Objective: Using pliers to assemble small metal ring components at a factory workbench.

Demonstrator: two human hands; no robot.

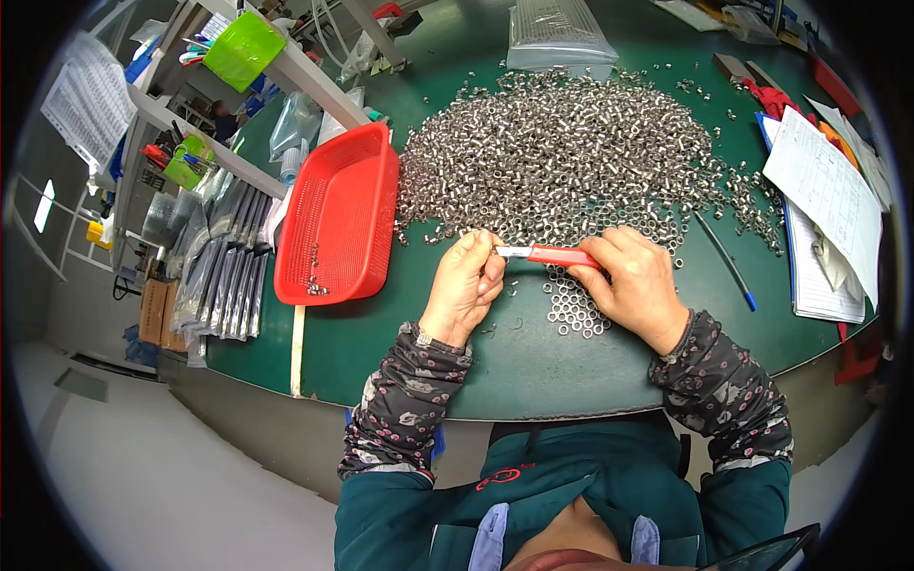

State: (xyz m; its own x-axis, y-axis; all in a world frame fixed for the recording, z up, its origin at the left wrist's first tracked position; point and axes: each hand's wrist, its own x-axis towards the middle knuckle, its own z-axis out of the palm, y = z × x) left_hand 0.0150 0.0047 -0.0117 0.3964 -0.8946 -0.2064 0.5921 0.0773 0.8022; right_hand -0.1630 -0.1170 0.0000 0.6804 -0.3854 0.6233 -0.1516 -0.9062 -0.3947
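Note:
My right hand [636, 284] is closed round the red handle of a utility knife [562, 256]. Its silver blade points left, level above the table. The blade's tip meets the pinched fingers of my left hand [461, 287]; whatever small piece they hold is hidden by the fingertips. Just beyond both hands spreads a big heap of small metal rings [552, 152]. Several single rings [575, 312] lie flat beside my right hand, below the knife. Tiny dark shavings [517, 324] rest on the green table [495, 376] between my wrists.
A red plastic basket [379, 228] on the left holds a few metal pieces. Right of the heap lie a blue pen [729, 265] and papers on a clipboard [824, 190]. Clear plastic bags [560, 33] sit at the far edge. Wrapped dark parts [227, 285] are stacked far left.

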